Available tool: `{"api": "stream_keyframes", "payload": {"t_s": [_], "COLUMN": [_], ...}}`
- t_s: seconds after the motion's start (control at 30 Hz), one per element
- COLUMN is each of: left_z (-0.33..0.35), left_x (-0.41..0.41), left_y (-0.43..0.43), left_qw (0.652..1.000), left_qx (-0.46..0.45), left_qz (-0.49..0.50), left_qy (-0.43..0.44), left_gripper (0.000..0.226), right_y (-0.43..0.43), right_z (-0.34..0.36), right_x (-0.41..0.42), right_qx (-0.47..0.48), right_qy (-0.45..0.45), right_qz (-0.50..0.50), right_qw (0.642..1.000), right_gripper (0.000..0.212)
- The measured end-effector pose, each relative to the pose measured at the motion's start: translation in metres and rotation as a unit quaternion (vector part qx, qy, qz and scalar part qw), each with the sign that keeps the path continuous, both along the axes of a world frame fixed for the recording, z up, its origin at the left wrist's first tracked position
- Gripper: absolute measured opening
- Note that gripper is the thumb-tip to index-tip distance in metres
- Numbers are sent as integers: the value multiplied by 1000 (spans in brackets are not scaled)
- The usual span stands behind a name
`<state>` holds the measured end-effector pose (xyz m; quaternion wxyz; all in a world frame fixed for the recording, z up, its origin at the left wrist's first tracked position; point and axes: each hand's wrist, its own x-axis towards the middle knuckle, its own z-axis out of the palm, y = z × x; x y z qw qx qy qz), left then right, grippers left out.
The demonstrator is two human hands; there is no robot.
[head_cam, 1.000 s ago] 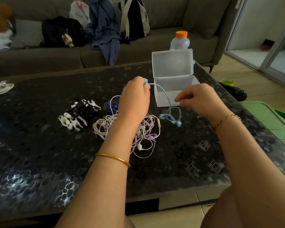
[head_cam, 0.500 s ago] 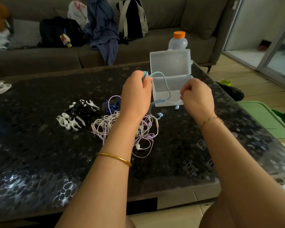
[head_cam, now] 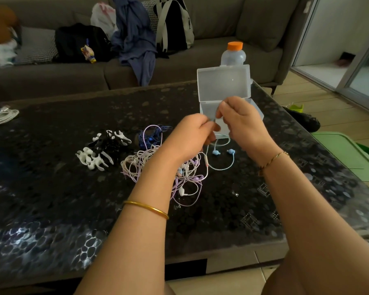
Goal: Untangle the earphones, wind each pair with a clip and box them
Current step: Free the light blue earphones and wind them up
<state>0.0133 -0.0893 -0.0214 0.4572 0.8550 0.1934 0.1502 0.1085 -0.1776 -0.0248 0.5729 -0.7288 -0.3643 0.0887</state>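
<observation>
My left hand and my right hand are close together above the table, both pinching the cord of the light blue earphones, whose two buds hang just over the table. Under my left wrist lies a tangle of white and purple earphones, with a dark blue pair behind it. A pile of black and white winding clips lies to the left. The clear plastic box stands open behind my hands, its inside partly hidden.
A bottle with an orange cap stands behind the box. A coiled white cable lies at the dark table's far left edge. A sofa with bags and clothes runs behind. A green lid lies on the floor to the right.
My hands came together in front of the box; the left dropped lower. The blue earphone's buds now hang beneath my hands just over the table.
</observation>
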Motion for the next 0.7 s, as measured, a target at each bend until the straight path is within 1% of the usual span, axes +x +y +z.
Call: {"api": "stream_keyframes", "payload": {"t_s": [0.03,0.07,0.1,0.13,0.17,0.2,0.23,0.27,0.3,0.33,0.37,0.4,0.43,0.47,0.5,0.53,0.57,0.6,0.63,0.7], "left_z": [1,2,5,8,11,13,15,16,16,15,13,11,9,6,2,-2,-5,-7,-5,-1], "left_x": [-1,-1,-2,-3,-5,-6,-7,-7,-6,-5,-5,-4,-4,-4,-4,-5,-6,-6,-6,-4], "left_y": [-1,-2,-2,-1,0,1,3,3,3,3,2,3,4,6,8,9,10,10,8,3], "left_qw": [998,990,969,933,888,843,806,783,773,772,779,795,826,873,922,956,973,980,985,994], "left_qx": [-55,-133,-234,-343,-438,-510,-559,-585,-592,-584,-565,-534,-477,-385,-264,-139,-37,27,56,59], "left_qz": [-12,-20,-26,-32,-35,-32,-21,-1,27,58,88,117,145,172,191,192,177,153,128,76], "left_qy": [-14,-38,-70,-105,-137,-166,-191,-212,-228,-243,-256,-264,-262,-244,-209,-171,-142,-120,-102,-54], "left_gripper": [26,27,28,29,29,30,31,30,29,26,23,20,18,17,18,20,21,21,21,23], "right_y": [0,0,0,-1,-1,-2,-2,-2,-3,-5,-6,-8,-10,-12,-13,-14,-14,-14,-14,-15], "right_z": [-2,-4,-5,-6,-6,-5,-3,-2,0,3,4,6,7,9,11,12,14,14,14,12], "right_x": [1,2,2,1,0,-1,-2,-3,-4,-5,-6,-7,-8,-10,-10,-10,-7,-4,-1,3], "right_qx": [-6,-12,-21,-32,-46,-63,-85,-110,-138,-168,-198,-223,-235,-235,-226,-208,-187,-168,-153,-127], "right_qy": [13,40,73,103,124,131,128,116,100,80,59,40,32,30,30,25,6,-28,-70,-143], "right_qz": [-6,0,17,38,58,77,97,118,136,151,164,178,190,194,185,163,134,107,85,49], "right_qw": [1000,999,997,993,990,986,983,980,976,971,965,958,953,952,956,964,973,980,982,980], "right_gripper": [24,24,25,27,29,31,32,32,32,32,31,30,29,29,28,27,24,21,17,14]}}
